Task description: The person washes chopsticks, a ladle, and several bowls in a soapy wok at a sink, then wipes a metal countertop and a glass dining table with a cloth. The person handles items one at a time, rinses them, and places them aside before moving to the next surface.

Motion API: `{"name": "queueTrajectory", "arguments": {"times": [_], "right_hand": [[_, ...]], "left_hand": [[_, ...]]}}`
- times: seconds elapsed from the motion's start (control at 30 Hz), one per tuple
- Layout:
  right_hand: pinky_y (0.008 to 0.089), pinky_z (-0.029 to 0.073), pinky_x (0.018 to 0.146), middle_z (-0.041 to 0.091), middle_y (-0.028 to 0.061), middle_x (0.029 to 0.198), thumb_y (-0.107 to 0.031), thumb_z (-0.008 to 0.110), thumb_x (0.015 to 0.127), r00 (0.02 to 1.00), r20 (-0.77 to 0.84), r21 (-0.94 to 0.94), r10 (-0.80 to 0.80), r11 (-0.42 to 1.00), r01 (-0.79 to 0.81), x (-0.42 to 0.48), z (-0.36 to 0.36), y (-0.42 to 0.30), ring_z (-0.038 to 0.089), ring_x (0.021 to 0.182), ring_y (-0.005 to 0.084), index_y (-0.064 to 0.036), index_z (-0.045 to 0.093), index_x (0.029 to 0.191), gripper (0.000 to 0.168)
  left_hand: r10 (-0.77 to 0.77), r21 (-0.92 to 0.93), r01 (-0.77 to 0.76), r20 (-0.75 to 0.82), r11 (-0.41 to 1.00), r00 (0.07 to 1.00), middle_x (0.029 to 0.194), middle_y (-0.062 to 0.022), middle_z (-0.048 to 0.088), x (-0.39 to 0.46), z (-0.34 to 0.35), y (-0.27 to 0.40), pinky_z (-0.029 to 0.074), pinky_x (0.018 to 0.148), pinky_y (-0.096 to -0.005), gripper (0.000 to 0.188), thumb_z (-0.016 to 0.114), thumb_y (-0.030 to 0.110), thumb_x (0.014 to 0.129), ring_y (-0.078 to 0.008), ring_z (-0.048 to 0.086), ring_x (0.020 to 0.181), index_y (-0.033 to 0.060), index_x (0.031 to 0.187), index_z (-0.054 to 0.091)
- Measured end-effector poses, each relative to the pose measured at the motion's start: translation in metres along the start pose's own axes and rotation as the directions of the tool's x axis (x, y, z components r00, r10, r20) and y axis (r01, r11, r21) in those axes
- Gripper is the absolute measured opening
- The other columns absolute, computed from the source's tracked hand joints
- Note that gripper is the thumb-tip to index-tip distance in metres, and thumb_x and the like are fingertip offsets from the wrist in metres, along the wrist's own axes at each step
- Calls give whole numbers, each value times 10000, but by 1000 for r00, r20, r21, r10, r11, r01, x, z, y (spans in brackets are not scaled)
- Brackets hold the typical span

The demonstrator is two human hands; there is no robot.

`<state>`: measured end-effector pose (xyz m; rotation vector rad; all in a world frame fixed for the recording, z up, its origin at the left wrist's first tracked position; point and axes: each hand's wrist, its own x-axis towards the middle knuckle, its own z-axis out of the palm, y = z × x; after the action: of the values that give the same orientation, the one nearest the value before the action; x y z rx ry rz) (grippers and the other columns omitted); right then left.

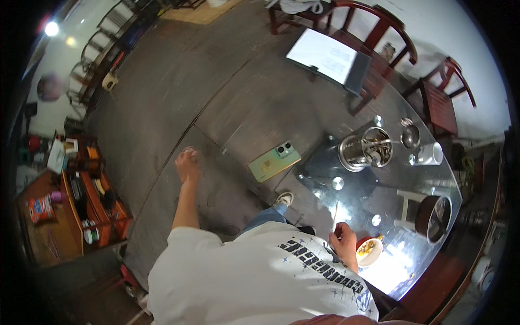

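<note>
My right hand (pixel 344 243) pinches a slender white object (pixel 335 217) at the glass tabletop (pixel 359 193). Just beside that hand is a red bowl with a pale inside (pixel 370 258), with yellow bits in it. My left hand (pixel 187 164) is off to the left above the floor, its fingers curled; whether it holds anything is unclear. Between the hands, a pale green-gold phone (pixel 275 161) lies with its camera side up. A shiny metal canister (pixel 352 152) holding utensils stands farther back, near a white cup (pixel 430 153).
A dark clipboard (pixel 358 75) with a white sheet lies at the back, near red-brown wooden chairs (pixel 438 103). On the right stand a small metal bowl (pixel 410 136) and a dark round container (pixel 424 219). A wooden cabinet (pixel 73 239) is at the far left.
</note>
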<state>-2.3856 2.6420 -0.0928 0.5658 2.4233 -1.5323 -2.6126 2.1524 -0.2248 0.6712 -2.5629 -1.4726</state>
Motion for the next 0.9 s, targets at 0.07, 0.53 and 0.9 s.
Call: {"name": "queueTrajectory", "arguments": {"times": [0.07, 0.53, 0.9], "right_hand": [[249, 419, 521, 533, 47, 617, -55, 595, 711, 998, -29, -32, 61, 998, -62, -1, -4, 4, 490, 553, 101, 20, 540, 823, 146], [209, 399, 445, 585, 114, 989, -165, 403, 862, 898, -410, 596, 162, 793, 129, 128, -78, 13, 573, 655, 140, -23, 514, 856, 181], [165, 245, 360, 560, 31, 786, -450, 464, 873, 945, -323, 487, 41, 864, 129, 210, -56, -4, 598, 563, 118, -6, 465, 1111, 504]], "left_hand": [[453, 536, -369, -28, 759, 891, 1139, -127, 534, 4, 2, 12, 409, 873, -354, 301, 508, 138, 819, -248, 473, 1086, 18, 1094, 538], [779, -471, -810, 627, 349, -29, 820, -104, 612, -96, 315, 195, 472, 673, -388, 98, 615, 91, 635, -305, 578, 768, 107, 732, 616], [705, -581, -563, 709, 587, 3, 1098, -69, 562, -207, 224, 191, 419, 802, -335, 311, 578, -56, 630, -259, 519, 938, 90, 900, 625]]}}
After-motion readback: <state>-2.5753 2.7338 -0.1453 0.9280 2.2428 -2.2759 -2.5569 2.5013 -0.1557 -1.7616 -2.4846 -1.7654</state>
